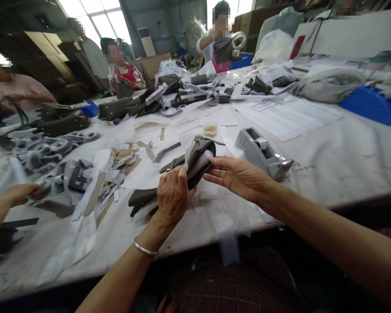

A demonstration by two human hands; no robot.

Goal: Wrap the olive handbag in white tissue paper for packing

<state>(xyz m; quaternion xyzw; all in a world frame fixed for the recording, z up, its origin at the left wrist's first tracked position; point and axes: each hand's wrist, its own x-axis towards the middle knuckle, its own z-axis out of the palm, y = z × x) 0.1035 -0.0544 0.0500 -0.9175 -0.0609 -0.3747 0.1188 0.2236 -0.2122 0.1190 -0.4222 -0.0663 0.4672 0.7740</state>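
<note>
My left hand (172, 193), with a silver bangle on its wrist, is closed around the middle of a dark olive handbag (195, 169). White stuffing (204, 158) shows in the bag's end, which tilts up to the right. My right hand (241, 176) has its fingers stretched out, the fingertips at that right end of the bag; the contact is partly hidden. A grey tape dispenser (257, 152) stands just beyond my right hand. Behind the bag lies a dark strap strip (167, 151).
Card and paper scraps (122, 158) lie left of the bag. A co-worker's hand (22, 193) reaches in near another tape dispenser (63, 182). Olive bags and wrapped handles (195, 93) pile up at the back. A blue bin (373, 104) stands right; several people work around the table.
</note>
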